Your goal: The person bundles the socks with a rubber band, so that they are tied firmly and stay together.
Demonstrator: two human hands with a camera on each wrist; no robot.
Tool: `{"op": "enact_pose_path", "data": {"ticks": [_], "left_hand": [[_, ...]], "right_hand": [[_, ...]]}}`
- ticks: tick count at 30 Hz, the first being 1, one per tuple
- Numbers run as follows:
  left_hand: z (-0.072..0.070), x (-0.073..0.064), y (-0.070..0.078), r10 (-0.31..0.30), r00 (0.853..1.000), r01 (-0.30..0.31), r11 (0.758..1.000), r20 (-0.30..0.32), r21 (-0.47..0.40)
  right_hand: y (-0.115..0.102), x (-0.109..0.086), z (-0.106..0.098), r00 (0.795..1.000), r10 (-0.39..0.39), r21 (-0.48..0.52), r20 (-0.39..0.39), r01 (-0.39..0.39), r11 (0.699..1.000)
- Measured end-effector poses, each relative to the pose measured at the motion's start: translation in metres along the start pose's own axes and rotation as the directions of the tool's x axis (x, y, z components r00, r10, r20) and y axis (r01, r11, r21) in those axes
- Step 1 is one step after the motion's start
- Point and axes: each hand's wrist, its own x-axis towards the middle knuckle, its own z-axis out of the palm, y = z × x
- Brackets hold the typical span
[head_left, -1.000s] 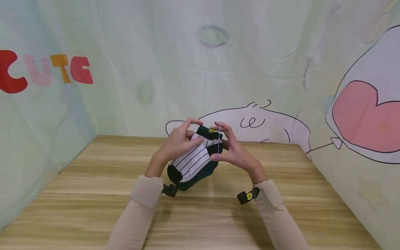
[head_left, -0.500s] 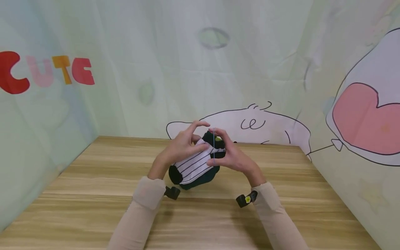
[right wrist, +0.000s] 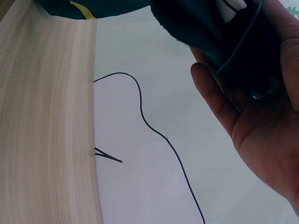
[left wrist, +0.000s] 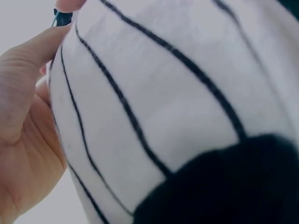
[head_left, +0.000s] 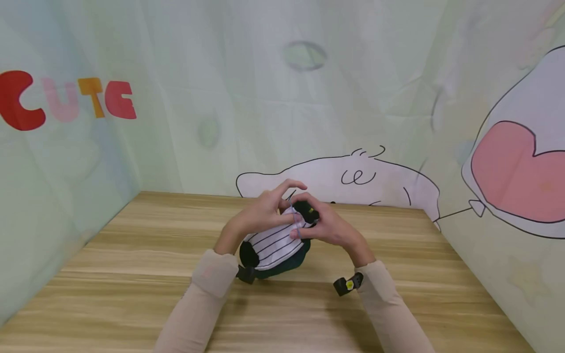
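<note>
A pair of socks (head_left: 271,245), white with thin dark stripes over dark green, is held tilted above the table. My left hand (head_left: 260,214) grips them from the left, thumb across the striped side and index finger raised. Around the cuff end curve the fingers and thumb of my right hand (head_left: 332,224), holding a thin blue rubber band (head_left: 297,226) stretched around the socks. The right wrist view has the rubber band (right wrist: 240,44) crossing the dark fabric (right wrist: 187,25) by the palm. Striped cloth (left wrist: 126,84) and a dark toe (left wrist: 219,186) fill the left wrist view.
The wood-grain table (head_left: 145,294) lies beneath both hands. Behind it hangs a pale printed curtain (head_left: 212,98) with cartoon drawings, which also lines both sides. A small black wrist camera (head_left: 342,286) sits on the right wrist.
My right hand has moved left and slightly down, carrying the rubber band from the cuff opening further along the socks. The band now slants, and the left index finger has lifted off the cuff.
</note>
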Motion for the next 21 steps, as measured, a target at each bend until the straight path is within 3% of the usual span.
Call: {"op": "enact_pose_path", "data": {"ticks": [10, 21], "left_hand": [[-0.0003, 0.0001, 0.0010, -0.037, 0.999, 0.037, 0.999, 0.004, -0.012], [-0.0029, 0.0006, -0.0026, -0.086, 0.996, 0.084, 0.995, -0.038, -0.057]], "right_hand": [[0.0005, 0.0011, 0.0001, 1.000, 0.025, -0.017, -0.013, -0.025, 1.000], [0.0033, 0.0010, 0.0003, 0.995, -0.024, -0.027, -0.097, 0.022, 0.999]]}}
